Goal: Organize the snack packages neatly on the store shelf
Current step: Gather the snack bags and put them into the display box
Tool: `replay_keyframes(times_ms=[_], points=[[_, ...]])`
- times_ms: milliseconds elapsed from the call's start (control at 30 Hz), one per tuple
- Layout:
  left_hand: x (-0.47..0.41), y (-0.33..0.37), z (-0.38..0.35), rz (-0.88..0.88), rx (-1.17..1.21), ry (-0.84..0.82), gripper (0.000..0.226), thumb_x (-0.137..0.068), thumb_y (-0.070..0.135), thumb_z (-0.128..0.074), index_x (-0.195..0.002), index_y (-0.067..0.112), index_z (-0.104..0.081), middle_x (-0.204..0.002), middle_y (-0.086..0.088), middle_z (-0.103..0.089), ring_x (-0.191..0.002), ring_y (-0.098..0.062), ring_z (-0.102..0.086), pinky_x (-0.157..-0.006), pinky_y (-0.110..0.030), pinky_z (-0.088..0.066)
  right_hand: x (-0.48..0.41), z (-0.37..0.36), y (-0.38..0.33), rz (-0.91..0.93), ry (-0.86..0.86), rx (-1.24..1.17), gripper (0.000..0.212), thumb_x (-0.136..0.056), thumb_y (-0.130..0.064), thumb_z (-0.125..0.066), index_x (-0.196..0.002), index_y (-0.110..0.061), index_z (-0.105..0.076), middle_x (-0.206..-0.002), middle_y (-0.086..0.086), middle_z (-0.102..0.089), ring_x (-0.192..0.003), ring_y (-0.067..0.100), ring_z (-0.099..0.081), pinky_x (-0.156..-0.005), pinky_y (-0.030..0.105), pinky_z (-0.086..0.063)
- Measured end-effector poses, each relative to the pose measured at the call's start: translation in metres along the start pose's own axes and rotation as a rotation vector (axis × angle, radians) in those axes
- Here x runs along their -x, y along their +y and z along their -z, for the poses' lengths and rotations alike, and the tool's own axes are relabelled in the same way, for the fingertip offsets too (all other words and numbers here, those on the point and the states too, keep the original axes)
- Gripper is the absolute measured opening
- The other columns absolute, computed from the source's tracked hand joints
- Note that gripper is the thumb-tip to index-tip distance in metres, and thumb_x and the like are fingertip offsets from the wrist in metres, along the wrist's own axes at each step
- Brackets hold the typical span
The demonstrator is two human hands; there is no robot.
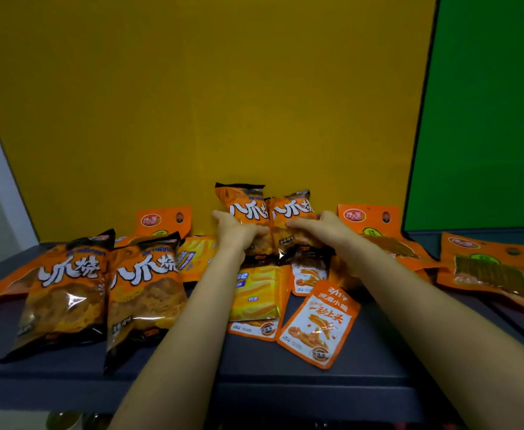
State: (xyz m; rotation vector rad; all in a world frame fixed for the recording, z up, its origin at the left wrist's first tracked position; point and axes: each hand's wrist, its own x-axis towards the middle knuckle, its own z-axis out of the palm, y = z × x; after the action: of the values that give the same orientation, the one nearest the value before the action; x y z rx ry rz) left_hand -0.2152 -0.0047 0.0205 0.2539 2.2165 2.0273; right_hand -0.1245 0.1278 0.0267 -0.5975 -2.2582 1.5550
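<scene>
Two orange chip bags stand upright at the back middle of the dark shelf (192,370), against the yellow back panel. My left hand (239,229) grips the left chip bag (245,201). My right hand (316,228) grips the right chip bag (291,209). Two more of the same chip bags (68,290) (144,290) lie side by side at the left. In front of my hands lie a yellow wafer pack (259,291) and small orange fish-snack pouches (319,321).
Flat orange pouches lean at the back left (164,220), back right (369,218) and lie at the far right (490,268). Another yellow wafer pack (195,256) lies behind the left chip bags. A green panel (484,119) borders the right; the shelf's front edge runs below.
</scene>
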Motion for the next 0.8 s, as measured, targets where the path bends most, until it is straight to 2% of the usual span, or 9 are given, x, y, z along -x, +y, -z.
replay_keyframes(times_ms=[67,133,267,333,467,533,600,700,800], points=[[0.003,0.005,-0.001,-0.011,0.023,0.008,0.098,-0.062,0.001,-0.082,-0.136,0.011,-0.019,-0.129,-0.020,-0.052,-0.109,-0.039,-0.060,-0.087,-0.051,-0.053,0.001,0.003,-0.002,0.044,0.030,-0.032,0.041,-0.074,-0.038,-0.075,-0.100,-0.010,-0.061,-0.092,0.004,-0.068,-0.079,0.016,-0.065,-0.063,0.022,-0.050],[0.009,0.012,-0.001,-0.052,0.007,0.011,0.082,-0.064,0.005,-0.083,-0.128,0.004,-0.033,-0.126,-0.016,-0.055,-0.111,-0.033,-0.058,-0.089,-0.046,-0.053,0.001,0.008,-0.006,0.078,0.072,-0.086,0.064,-0.071,-0.036,-0.078,-0.122,-0.006,-0.054,-0.109,0.008,-0.067,-0.092,0.021,-0.066,-0.070,0.026,-0.052],[0.027,0.034,-0.004,-0.151,0.059,-0.059,0.065,-0.068,0.007,-0.081,-0.121,0.005,-0.043,-0.108,-0.006,-0.056,-0.095,-0.022,-0.056,-0.073,-0.032,-0.048,0.012,0.026,-0.015,0.122,0.123,-0.216,0.083,-0.067,-0.041,-0.080,-0.134,-0.006,-0.045,-0.119,0.010,-0.064,-0.100,0.025,-0.066,-0.084,0.038,-0.056],[0.040,0.048,-0.007,-0.202,0.102,-0.105,0.055,-0.068,0.009,-0.081,-0.113,0.009,-0.048,-0.101,-0.004,-0.058,-0.087,-0.019,-0.057,-0.067,-0.028,-0.048,0.021,0.040,-0.018,0.149,0.140,-0.278,0.072,-0.070,-0.037,-0.078,-0.129,-0.006,-0.050,-0.114,0.011,-0.067,-0.093,0.023,-0.068,-0.078,0.033,-0.057],[0.067,0.068,-0.032,-0.234,0.234,-0.210,0.049,-0.066,0.012,-0.082,-0.100,0.014,-0.048,-0.091,-0.002,-0.065,-0.081,-0.018,-0.065,-0.065,-0.028,-0.055,0.052,0.085,-0.017,0.168,0.204,-0.364,0.027,-0.076,-0.031,-0.074,-0.095,-0.017,-0.061,-0.083,0.001,-0.070,-0.062,0.010,-0.067,-0.057,0.022,-0.055],[0.081,0.072,-0.054,-0.228,0.256,-0.270,0.039,-0.068,0.013,-0.081,-0.092,0.014,-0.050,-0.087,-0.003,-0.066,-0.076,-0.018,-0.066,-0.064,-0.029,-0.056,0.069,0.112,-0.012,0.163,0.234,-0.347,0.026,-0.076,-0.031,-0.074,-0.093,-0.017,-0.059,-0.083,0.001,-0.069,-0.066,0.013,-0.066,-0.063,0.026,-0.056],[0.096,0.074,-0.080,-0.205,0.282,-0.337,0.031,-0.070,0.013,-0.079,-0.084,0.019,-0.052,-0.084,-0.005,-0.067,-0.071,-0.018,-0.066,-0.064,-0.029,-0.056,0.086,0.142,-0.003,0.149,0.268,-0.339,0.025,-0.076,-0.029,-0.073,-0.091,-0.019,-0.057,-0.082,-0.001,-0.068,-0.064,0.011,-0.066,-0.059,0.024,-0.055],[0.120,0.071,-0.127,-0.161,0.314,-0.445,0.027,-0.073,0.013,-0.077,-0.094,0.015,-0.060,-0.085,-0.007,-0.070,-0.069,-0.020,-0.067,-0.064,-0.029,-0.057,0.117,0.191,0.018,0.116,0.339,-0.335,0.023,-0.078,-0.027,-0.073,-0.091,-0.019,-0.056,-0.080,-0.002,-0.068,-0.060,0.008,-0.066,-0.054,0.021,-0.054],[0.150,0.066,-0.177,-0.136,0.332,-0.545,0.047,-0.070,0.018,-0.078,-0.113,0.010,-0.062,-0.100,-0.011,-0.072,-0.081,-0.026,-0.070,-0.069,-0.034,-0.057,0.148,0.245,0.044,0.095,0.412,-0.391,0.027,-0.078,-0.023,-0.072,-0.101,-0.014,-0.061,-0.083,0.003,-0.071,-0.059,0.013,-0.068,-0.057,0.025,-0.056]])
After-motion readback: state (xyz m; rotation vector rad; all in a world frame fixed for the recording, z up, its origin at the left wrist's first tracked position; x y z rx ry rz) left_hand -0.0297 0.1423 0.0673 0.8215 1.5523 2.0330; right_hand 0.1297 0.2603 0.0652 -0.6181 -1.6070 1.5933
